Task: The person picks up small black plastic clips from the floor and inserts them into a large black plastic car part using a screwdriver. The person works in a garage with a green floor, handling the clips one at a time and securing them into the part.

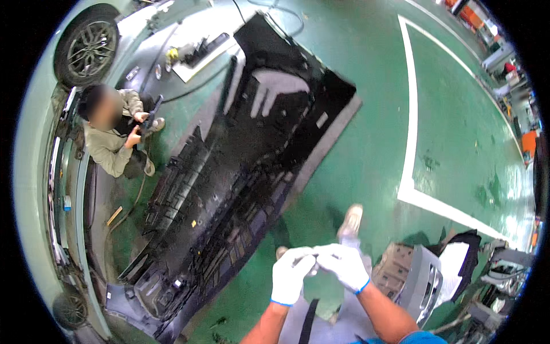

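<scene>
Two gloved hands meet at 6 o'clock, low centre. Left hand (291, 276) and right hand (344, 265) touch at the fingertips, fingers pinched together on something small between them; cannot tell what it is. Both forearms bare, rising from the lower edge, angled inward. One big black bumper (240, 172) lies inner side up on the green floor (372, 114), stretching from 12 to 7 o'clock, just beside the hands. One crouching person (114, 137) at 9 o'clock. Two car wheels, one (87, 47) at 10 o'clock. One grey car part (421, 281) at 5 o'clock.
</scene>
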Action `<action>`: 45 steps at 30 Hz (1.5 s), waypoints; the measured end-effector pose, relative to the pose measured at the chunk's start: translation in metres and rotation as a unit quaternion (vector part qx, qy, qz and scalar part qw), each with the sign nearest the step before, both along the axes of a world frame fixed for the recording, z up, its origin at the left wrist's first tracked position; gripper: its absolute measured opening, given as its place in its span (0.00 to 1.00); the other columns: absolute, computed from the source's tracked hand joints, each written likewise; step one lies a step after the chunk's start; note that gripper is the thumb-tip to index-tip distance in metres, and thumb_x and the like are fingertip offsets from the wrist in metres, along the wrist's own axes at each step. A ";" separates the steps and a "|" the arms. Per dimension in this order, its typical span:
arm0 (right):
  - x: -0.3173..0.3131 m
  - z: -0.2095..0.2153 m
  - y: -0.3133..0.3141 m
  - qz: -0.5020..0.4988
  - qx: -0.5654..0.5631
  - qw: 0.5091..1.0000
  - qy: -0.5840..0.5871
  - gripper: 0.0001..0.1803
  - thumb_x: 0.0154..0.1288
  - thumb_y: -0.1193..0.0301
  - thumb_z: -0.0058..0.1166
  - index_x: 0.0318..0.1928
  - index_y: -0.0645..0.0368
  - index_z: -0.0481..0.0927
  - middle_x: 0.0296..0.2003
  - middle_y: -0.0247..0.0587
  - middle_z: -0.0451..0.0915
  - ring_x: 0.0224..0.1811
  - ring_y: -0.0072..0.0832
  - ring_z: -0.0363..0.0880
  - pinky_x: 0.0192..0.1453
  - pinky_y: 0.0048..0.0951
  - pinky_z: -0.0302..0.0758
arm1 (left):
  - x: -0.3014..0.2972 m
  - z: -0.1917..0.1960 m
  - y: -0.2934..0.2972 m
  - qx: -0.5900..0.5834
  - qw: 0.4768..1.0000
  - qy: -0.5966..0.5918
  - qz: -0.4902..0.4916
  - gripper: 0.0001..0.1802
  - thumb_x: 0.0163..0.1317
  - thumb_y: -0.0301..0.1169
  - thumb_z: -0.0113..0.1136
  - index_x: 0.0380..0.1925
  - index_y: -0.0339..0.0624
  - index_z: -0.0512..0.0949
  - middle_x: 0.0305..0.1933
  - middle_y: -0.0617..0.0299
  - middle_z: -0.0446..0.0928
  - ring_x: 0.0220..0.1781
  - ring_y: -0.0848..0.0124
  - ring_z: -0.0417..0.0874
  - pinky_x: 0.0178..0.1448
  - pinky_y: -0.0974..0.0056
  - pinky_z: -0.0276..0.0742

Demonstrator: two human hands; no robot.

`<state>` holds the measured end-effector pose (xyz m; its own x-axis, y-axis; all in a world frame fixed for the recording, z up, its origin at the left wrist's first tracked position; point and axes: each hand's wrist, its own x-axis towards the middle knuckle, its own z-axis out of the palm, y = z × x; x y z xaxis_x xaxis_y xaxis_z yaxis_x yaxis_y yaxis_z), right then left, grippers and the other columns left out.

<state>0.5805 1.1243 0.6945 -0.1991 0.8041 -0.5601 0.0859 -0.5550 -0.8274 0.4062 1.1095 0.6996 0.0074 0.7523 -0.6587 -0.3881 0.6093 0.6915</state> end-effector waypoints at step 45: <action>0.176 -0.061 0.556 0.209 -0.100 0.972 0.024 0.12 0.70 0.74 0.65 0.52 0.64 0.88 0.44 0.36 0.86 0.45 0.18 0.82 0.51 0.23 0.79 | 0.201 -0.071 0.463 -0.098 0.945 0.015 0.310 0.14 0.68 0.20 0.65 0.53 0.33 0.82 0.49 0.56 0.85 0.45 0.72 0.86 0.50 0.67 0.84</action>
<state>0.7562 1.6803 0.6336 -0.5149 0.5229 -0.6793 0.3022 -0.6308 -0.7147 0.6068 1.5728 0.6286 -0.4164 0.4687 -0.7791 -0.6948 0.3887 0.6052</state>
